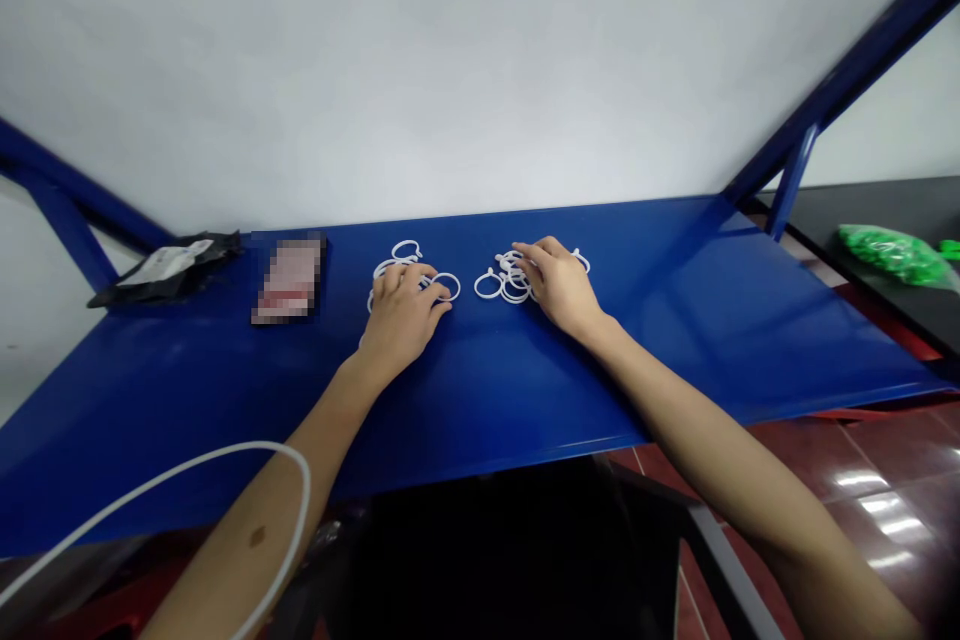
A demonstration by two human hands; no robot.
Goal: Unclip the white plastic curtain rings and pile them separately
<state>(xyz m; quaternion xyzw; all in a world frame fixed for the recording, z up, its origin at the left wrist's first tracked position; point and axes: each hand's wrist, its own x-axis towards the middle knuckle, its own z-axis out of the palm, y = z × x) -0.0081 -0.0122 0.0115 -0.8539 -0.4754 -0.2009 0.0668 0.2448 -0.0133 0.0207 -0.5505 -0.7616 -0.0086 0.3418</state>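
Observation:
Two small heaps of white plastic rings lie on a blue metal table [675, 320]. My left hand [401, 315] rests palm down on the left heap of rings [409, 255], fingers curled over several of them. My right hand [559, 285] lies palm down on the right heap of rings [499, 282], fingers bent onto the rings. Whether either hand grips a ring is hidden under the fingers.
A black packet with a white label [169, 268] lies at the table's far left, next to a blurred flat rectangular item [289, 280]. A white cable [187, 470] loops over my left forearm. A green bag [892, 253] sits on a dark surface at right. Blue frame struts [840, 85] rise at both sides.

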